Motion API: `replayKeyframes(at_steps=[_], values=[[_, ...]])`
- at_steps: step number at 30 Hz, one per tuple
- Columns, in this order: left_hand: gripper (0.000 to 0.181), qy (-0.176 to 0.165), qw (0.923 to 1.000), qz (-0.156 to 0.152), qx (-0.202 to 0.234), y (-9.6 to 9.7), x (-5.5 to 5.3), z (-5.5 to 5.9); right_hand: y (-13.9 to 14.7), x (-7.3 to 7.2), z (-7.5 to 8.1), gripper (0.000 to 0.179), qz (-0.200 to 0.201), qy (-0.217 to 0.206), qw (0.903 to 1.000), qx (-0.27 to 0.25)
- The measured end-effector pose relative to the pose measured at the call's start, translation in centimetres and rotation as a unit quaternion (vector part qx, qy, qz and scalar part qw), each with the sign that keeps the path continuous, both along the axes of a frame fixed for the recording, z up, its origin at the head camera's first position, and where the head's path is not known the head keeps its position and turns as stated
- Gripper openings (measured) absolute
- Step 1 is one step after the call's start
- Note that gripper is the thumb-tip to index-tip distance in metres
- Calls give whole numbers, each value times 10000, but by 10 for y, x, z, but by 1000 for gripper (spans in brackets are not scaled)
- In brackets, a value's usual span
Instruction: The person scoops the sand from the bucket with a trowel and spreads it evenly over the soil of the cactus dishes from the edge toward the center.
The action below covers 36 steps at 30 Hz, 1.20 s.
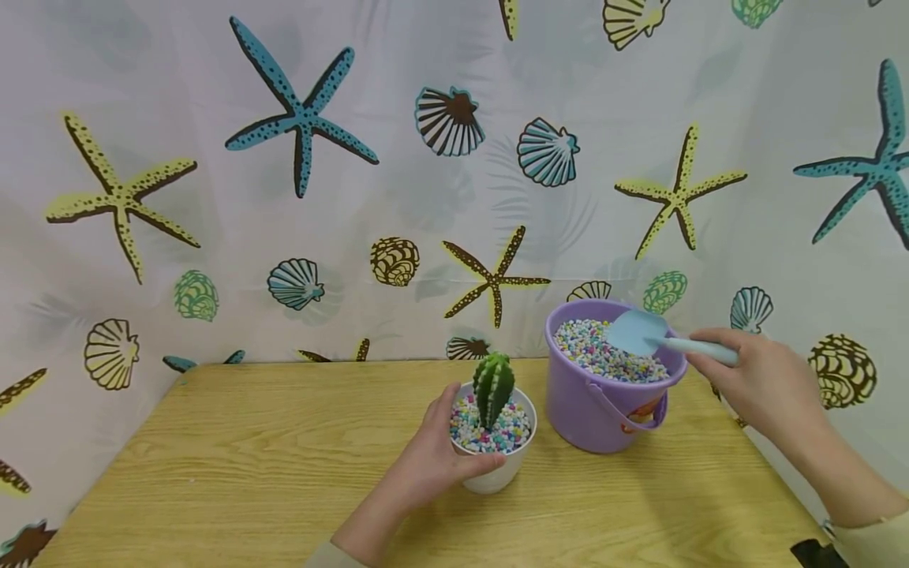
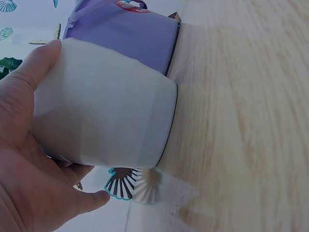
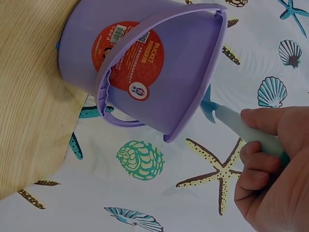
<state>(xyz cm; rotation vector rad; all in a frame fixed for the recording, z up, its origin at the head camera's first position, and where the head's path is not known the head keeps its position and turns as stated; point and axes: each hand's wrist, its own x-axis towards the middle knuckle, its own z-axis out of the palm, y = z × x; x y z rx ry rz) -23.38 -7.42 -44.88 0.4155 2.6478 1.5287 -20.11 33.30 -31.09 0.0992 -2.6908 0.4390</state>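
My left hand (image 1: pixel 436 450) holds a white pot (image 1: pixel 490 480) at its left side, thumb along the front and fingers at the back of the rim. In the pot a green ribbed cactus (image 1: pixel 493 390) stands upright amid small multicoloured beads. The left wrist view shows the pot's smooth wall (image 2: pixel 106 106) close to the tabletop. With my right hand (image 1: pixel 767 386) I grip the handle of a light blue toy shovel (image 1: pixel 632 331). Its blade is over the beads (image 1: pixel 592 347) in a purple bucket (image 1: pixel 578 406); in the right wrist view, fingers curl round the handle (image 3: pixel 241 124).
The bucket stands on the wooden table (image 1: pixel 284 457), just right of the pot and near the back edge. Its handle (image 3: pixel 113 63) hangs down in front, over a red label (image 3: pixel 152 58). A curtain (image 1: pixel 341 221) printed with starfish and shells hangs behind the table.
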Motion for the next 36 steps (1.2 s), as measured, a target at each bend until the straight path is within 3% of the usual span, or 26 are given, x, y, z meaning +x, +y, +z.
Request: replayKeyframes(at_steps=[19,36], values=[[131,18,10000,-20,24,-1,0,-1,15,-9,9,45,86,-587,9979,270],[130,-7,10000,-43,46,-2,1,0,18,-19,35,44,-13,-1294,9903,504]])
